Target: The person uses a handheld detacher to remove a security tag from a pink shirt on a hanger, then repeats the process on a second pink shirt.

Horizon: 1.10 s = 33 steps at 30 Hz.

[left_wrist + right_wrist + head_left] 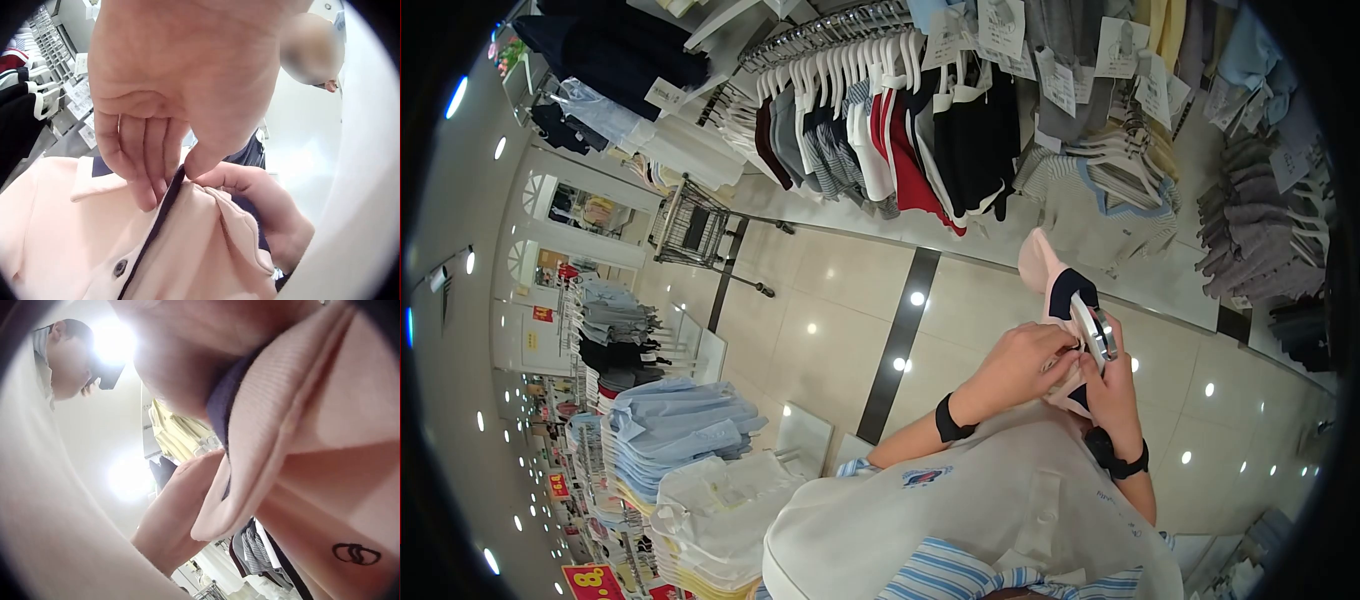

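Note:
Both hands hold a pale pink polo shirt (1041, 262) with navy trim in front of the body. My left hand (181, 81) pinches the navy-edged front placket (153, 228) between thumb and fingers, above a dark button (120, 269). My right hand (1112, 385) grips the shirt near the collar from the other side. In the right wrist view the ribbed pink collar (262, 419) crosses close to that hand, and a dark looped emblem (356, 554) shows on the cloth. A white, silvery curved piece (1093, 328) stands by the right fingers in the head view.
A wall rack with clothes on white hangers (880, 130) runs along the far side. A shopping cart (690, 225) stands on the tiled floor (820, 290). Light blue shirts (680, 420) and white tops (715, 505) hang at the left. A striped-trim garment (1110, 195) hangs beyond the hands.

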### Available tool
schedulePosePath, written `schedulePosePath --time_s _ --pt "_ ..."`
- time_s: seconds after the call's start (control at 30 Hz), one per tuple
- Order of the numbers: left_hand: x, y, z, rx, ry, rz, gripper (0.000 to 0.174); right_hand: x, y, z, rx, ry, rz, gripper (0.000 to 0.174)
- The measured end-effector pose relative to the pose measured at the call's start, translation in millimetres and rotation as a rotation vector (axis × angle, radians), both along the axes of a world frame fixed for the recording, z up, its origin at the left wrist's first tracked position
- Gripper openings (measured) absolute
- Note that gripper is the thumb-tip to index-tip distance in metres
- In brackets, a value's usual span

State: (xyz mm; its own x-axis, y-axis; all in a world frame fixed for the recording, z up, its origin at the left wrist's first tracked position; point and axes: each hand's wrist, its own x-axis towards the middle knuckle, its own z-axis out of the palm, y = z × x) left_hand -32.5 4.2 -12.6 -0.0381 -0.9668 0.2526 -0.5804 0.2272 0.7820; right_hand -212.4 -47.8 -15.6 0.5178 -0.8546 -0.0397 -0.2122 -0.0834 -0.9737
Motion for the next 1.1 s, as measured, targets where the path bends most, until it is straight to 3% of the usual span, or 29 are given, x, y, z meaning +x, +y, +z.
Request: schedulePosePath --time_s 0.27,0.63,0.93,1.1 --pt "4.3 2.0 5.6 -0.036 0.017 0.048 0.015 2.7 2.6 9.7 0.032 0.040 0.043 0.056" --pt "5.1 4.8 3.6 0.062 -0.192 -0.016 0.016 7.3 5.9 16.1 0.042 0.065 0.112 0.055" --pt "-7.0 7.5 -0.4 0.124 0.054 0.085 0.016 3.6 3.9 7.5 0.001 0.026 0.033 0.055" --pt "-6.6 8.5 -4.8 0.111 0.015 0.101 0.017 3.4 5.4 4.6 0.009 0.014 0.035 0.055"
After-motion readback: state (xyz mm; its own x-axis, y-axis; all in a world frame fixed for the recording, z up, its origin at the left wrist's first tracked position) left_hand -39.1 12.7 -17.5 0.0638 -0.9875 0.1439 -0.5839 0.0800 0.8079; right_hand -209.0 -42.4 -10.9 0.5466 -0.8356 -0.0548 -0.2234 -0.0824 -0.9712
